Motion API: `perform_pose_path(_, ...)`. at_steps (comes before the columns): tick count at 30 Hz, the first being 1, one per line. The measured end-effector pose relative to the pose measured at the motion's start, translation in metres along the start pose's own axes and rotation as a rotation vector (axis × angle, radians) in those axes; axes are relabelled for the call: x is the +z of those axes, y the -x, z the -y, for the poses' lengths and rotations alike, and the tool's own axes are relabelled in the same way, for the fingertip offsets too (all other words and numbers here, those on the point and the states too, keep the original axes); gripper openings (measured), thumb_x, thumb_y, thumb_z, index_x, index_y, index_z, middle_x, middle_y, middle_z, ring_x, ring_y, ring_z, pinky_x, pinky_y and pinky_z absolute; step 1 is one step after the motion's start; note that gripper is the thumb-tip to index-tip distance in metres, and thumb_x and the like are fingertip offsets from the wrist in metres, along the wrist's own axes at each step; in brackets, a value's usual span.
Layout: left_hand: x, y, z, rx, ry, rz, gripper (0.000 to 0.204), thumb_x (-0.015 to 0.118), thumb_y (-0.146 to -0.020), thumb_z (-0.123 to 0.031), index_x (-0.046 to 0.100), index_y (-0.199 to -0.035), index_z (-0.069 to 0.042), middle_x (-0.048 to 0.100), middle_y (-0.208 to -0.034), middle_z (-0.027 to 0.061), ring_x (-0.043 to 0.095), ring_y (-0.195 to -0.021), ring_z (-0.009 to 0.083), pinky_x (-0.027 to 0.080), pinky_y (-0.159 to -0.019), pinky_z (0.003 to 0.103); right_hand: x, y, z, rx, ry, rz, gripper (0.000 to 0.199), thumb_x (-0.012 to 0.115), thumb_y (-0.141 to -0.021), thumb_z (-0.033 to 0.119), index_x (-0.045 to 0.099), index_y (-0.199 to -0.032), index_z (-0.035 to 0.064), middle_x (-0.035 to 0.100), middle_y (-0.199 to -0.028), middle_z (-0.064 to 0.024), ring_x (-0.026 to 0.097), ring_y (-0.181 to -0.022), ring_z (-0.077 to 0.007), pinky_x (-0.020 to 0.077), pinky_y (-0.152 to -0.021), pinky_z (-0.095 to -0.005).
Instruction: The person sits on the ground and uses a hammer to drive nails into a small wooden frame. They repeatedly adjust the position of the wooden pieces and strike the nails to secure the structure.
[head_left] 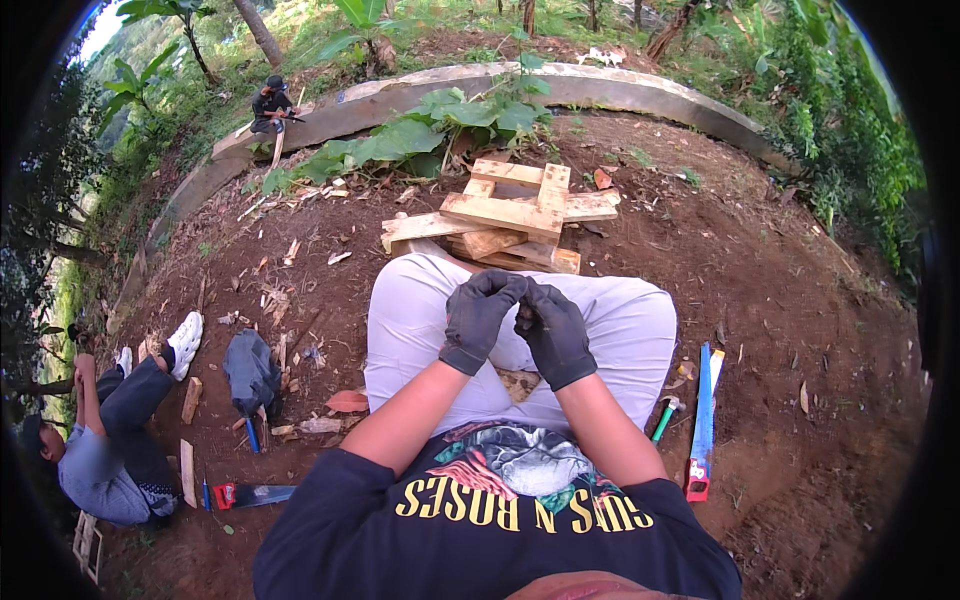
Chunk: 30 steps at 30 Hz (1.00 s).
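Note:
Above my lap, my left hand (476, 322) and my right hand (555, 338) meet at the fingertips, both in dark work gloves. The fingers of each are bent and pinched together. Whatever sits between them is too small and dark to name. My crossed legs in pale trousers (415, 310) lie beneath the hands. Just beyond my knees is a stack of wooden boards (505, 210), some joined into a small frame. To the right of my leg, a claw hammer (663, 420) with a green handle lies on the soil beside a handsaw (703, 425) with a blue blade and red handle.
On the left lie a dark grey bag (252, 372) and another handsaw (262, 495). One person (120, 450) sits at the left edge; another (270, 105) sits on the low concrete wall (620, 95). Wood scraps, leafy plants (400, 140) and brown soil surround me.

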<state>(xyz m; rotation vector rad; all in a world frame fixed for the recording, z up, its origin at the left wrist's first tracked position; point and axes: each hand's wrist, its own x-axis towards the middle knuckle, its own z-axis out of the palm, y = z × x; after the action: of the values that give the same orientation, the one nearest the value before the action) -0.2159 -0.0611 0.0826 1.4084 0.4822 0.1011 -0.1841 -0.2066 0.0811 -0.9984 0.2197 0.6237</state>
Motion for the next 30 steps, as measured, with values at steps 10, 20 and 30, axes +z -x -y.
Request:
perform_pose_path(10, -0.006, -0.188, -0.009, 0.298, -0.54, 0.138, 0.037, 0.078, -0.095, -0.041, 0.082, -0.106, -0.006, 0.083, -0.104, 0.0121, 0.078, -0.097, 0.027, 0.059, -0.09, 0.041, -0.105, 0.062, 0.091, -0.49, 0.537, -0.463, 0.019, 0.069, -0.109, 0.016, 0.071, -0.121, 0.0016, 0.069, -0.095, -0.0015, 0.059, -0.079, -0.0069, 0.0485, -0.071, -0.0238)
perform_pose_path(20, 0.021, -0.326, 0.041, 0.074, -1.325, 0.285, 0.051, 0.061, -0.094, -0.038, 0.079, -0.124, -0.001, 0.074, -0.133, 0.0249, 0.072, -0.125, 0.0388, 0.056, -0.107, 0.045, -0.098, -0.047, 0.122, -0.534, 1.294, -0.318, 0.042, 0.075, -0.099, 0.017, 0.067, -0.139, 0.0037, 0.076, -0.117, -0.0106, 0.074, -0.102, -0.0222, 0.0592, -0.088, -0.0363)
perform_pose_path(30, 0.058, -0.327, 0.049, 0.041, -1.26, 0.442, 0.055, 0.059, -0.098, -0.045, 0.078, -0.124, -0.002, 0.074, -0.131, 0.0256, 0.072, -0.123, 0.0398, 0.055, -0.107, 0.048, -0.145, -0.287, 0.107, -0.197, 2.413, 0.088, 0.114, 0.096, -0.064, 0.037, 0.043, -0.162, 0.016, 0.046, -0.165, -0.0148, 0.043, -0.154, -0.0417, 0.038, -0.124, -0.0601)
